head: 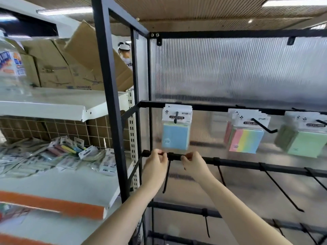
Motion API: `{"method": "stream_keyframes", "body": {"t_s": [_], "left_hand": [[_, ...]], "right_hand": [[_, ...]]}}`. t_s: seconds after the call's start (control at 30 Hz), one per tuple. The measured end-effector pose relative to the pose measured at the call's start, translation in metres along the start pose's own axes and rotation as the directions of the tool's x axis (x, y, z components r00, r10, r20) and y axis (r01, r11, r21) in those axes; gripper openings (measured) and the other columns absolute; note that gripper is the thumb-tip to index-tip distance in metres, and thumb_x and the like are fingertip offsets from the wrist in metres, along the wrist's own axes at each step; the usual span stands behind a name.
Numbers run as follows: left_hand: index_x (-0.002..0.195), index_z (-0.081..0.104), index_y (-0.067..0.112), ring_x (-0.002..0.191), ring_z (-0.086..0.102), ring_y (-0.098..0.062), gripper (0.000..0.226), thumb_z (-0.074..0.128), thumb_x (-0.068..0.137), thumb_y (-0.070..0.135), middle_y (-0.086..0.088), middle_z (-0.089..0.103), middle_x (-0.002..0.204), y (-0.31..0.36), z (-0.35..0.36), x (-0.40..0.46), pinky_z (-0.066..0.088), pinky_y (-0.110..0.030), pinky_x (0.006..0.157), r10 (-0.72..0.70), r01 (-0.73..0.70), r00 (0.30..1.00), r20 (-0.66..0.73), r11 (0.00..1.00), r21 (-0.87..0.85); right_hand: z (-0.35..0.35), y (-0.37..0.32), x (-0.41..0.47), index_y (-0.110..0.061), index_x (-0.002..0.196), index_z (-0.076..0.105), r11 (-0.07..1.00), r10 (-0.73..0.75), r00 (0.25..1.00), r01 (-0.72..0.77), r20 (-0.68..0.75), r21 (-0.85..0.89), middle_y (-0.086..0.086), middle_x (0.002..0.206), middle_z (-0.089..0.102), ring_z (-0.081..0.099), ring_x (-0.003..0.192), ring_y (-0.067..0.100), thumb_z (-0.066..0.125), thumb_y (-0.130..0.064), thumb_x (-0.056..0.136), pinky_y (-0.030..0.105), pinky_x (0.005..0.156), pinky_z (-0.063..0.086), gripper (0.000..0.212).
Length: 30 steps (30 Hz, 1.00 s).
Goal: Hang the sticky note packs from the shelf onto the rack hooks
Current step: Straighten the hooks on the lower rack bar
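Both hands grip the black crossbar (235,163) of the rack's second row — the left hand (155,164) and right hand (193,164) curl their fingers around it either side of a hook's bracket (174,156). A blue sticky note pack (176,129) hangs on the hook above; more packs (58,156) lie heaped on the white shelf (79,188) to the left.
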<state>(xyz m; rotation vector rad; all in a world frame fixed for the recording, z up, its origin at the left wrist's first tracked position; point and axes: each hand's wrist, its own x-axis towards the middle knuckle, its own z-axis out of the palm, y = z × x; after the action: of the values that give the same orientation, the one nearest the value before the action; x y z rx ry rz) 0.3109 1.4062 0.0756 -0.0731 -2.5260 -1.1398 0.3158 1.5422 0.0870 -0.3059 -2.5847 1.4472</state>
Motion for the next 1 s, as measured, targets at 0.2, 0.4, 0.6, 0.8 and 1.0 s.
{"method": "stream_keyframes", "body": {"t_s": [0.2, 0.4, 0.6, 0.8, 1.0], "left_hand": [[0.114, 0.057, 0.015, 0.098, 0.062, -0.012, 0.021, 0.049, 0.098, 0.025, 0.000, 0.065, 0.112, -0.022, -0.024, -0.032, 0.049, -0.027, 0.079, 0.130, -0.132, 0.984, 0.121, 0.991, 0.006], [0.115, 0.059, 0.022, 0.099, 0.063, -0.016, 0.021, 0.050, 0.097, 0.026, 0.004, 0.066, 0.112, -0.053, -0.070, -0.052, 0.051, -0.030, 0.080, 0.206, -0.212, 0.967, 0.152, 0.977, 0.025], [0.110, 0.059, 0.031, 0.091, 0.064, -0.014, 0.017, 0.053, 0.094, 0.027, 0.012, 0.066, 0.098, -0.108, -0.124, -0.055, 0.050, -0.031, 0.074, 0.173, -0.178, 0.966, 0.192, 0.984, 0.009], [0.113, 0.056, 0.026, 0.101, 0.061, -0.023, 0.019, 0.046, 0.097, 0.024, 0.000, 0.067, 0.108, -0.174, -0.189, -0.042, 0.047, -0.035, 0.080, 0.104, -0.125, 0.978, 0.179, 0.986, 0.111], [0.111, 0.057, 0.023, 0.099, 0.061, -0.023, 0.019, 0.047, 0.095, 0.020, -0.002, 0.067, 0.107, -0.250, -0.262, -0.030, 0.046, -0.032, 0.071, -0.028, 0.003, 0.989, 0.142, 0.985, 0.173]], "right_hand": [[0.020, 0.001, -0.035, -0.014, 0.117, 0.057, 0.988, -0.141, 0.990, 0.141, 0.010, -0.057, -0.010, 0.091, 0.059, 0.055, 0.078, 0.002, 0.050, -0.026, 0.097, 0.013, 0.059, 0.040, 0.024], [0.048, -0.021, -0.068, -0.015, 0.109, 0.061, 0.962, -0.248, 0.969, 0.245, -0.015, -0.123, -0.004, 0.094, 0.063, 0.058, 0.081, 0.012, 0.051, -0.021, 0.096, 0.017, 0.061, 0.044, 0.018], [0.096, -0.054, -0.107, -0.019, 0.101, 0.062, 0.952, -0.281, 0.960, 0.276, -0.020, -0.133, -0.011, 0.088, 0.061, 0.061, 0.085, 0.012, 0.054, -0.022, 0.095, 0.022, 0.069, 0.046, 0.009], [0.165, -0.117, -0.139, -0.023, 0.096, 0.061, 0.931, -0.354, 0.935, 0.356, 0.038, -0.083, -0.010, 0.087, 0.065, 0.063, 0.081, 0.010, 0.055, -0.027, 0.094, 0.029, 0.073, 0.054, 0.008], [0.253, -0.167, -0.138, -0.016, 0.090, 0.059, 0.915, -0.353, 0.921, 0.377, 0.167, -0.144, 0.000, 0.080, 0.065, 0.060, 0.071, 0.019, 0.050, -0.029, 0.096, 0.034, 0.063, 0.047, 0.017]]}}
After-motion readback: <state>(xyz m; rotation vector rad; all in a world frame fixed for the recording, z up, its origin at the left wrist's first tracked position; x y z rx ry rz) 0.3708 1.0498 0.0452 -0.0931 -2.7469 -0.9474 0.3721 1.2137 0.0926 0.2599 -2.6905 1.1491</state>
